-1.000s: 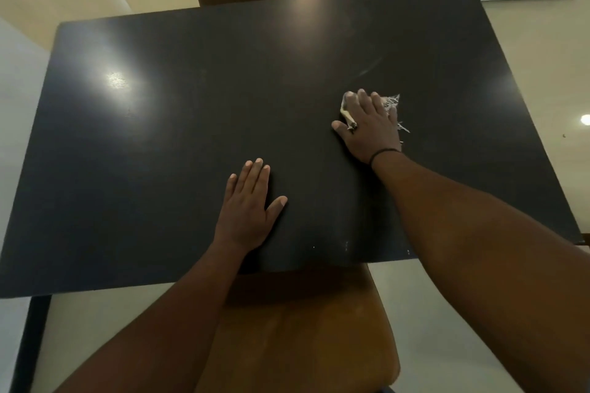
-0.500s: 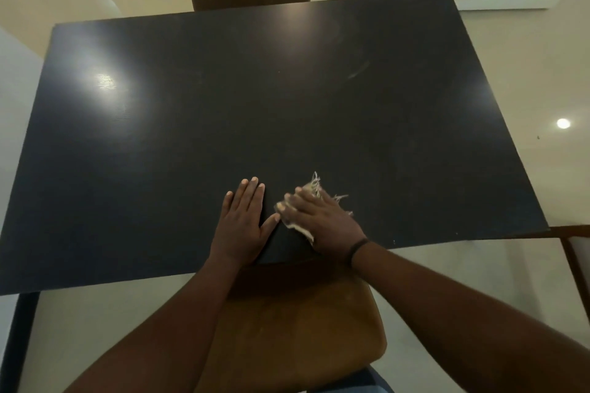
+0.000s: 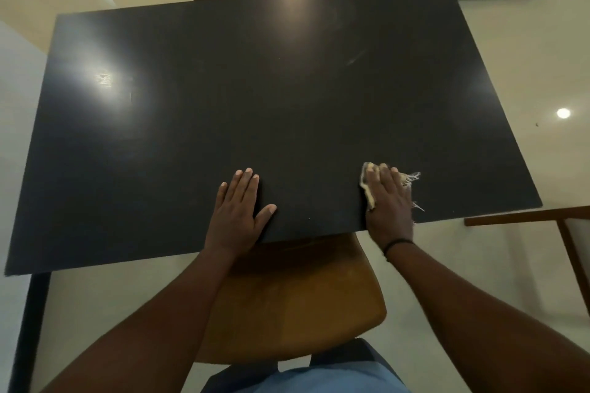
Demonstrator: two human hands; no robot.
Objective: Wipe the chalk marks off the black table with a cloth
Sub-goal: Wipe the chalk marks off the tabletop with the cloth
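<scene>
The right hand (image 3: 388, 201) lies flat near the table's (image 3: 191, 124) near edge, toward its right corner, fingers straight, pressing a pale frayed cloth (image 3: 370, 191) onto the black top. The left hand (image 3: 239, 207) rests palm down and relaxed at the middle of the same edge, holding nothing. A faint chalk smear (image 3: 356, 58) shows toward the far right corner

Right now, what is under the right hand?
A pale cloth, pressed flat on the black table by the right hand; frayed threads stick out past the fingers. Any chalk beneath it is covered.
</scene>
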